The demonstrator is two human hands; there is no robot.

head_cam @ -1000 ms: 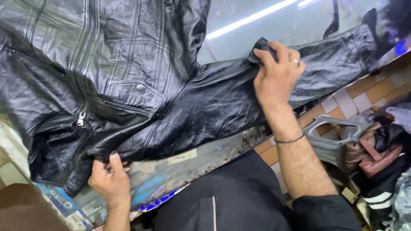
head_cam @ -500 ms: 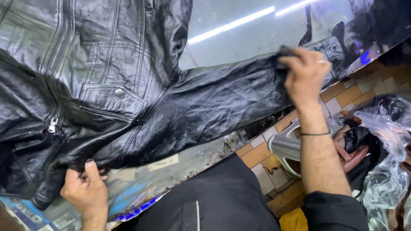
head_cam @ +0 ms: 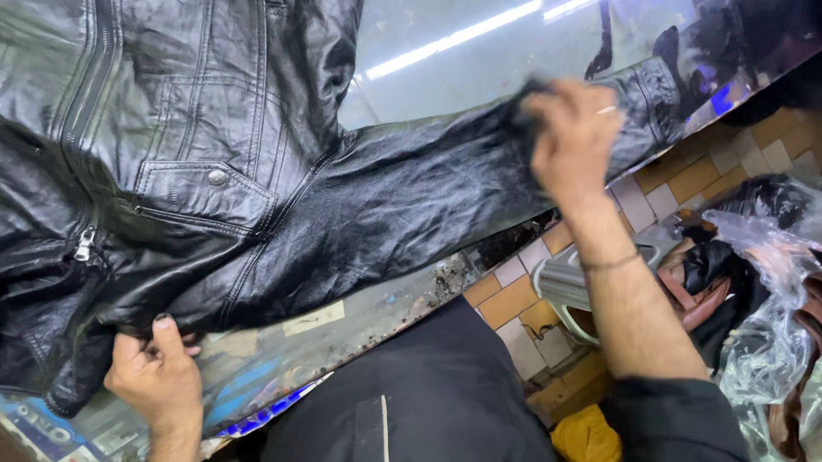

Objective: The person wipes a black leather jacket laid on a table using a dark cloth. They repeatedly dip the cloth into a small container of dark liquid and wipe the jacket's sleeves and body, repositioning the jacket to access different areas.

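1 blk leather jacket (head_cam: 189, 139) on desk; 2 hands (both gripping it); 1 clear plastic bag (head_cam: 793, 328) at 3 o'clock.

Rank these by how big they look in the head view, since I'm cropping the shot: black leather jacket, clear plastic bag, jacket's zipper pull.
1. black leather jacket, fills most of the frame.
2. clear plastic bag, partly cut off at the right edge.
3. zipper pull, tiny.
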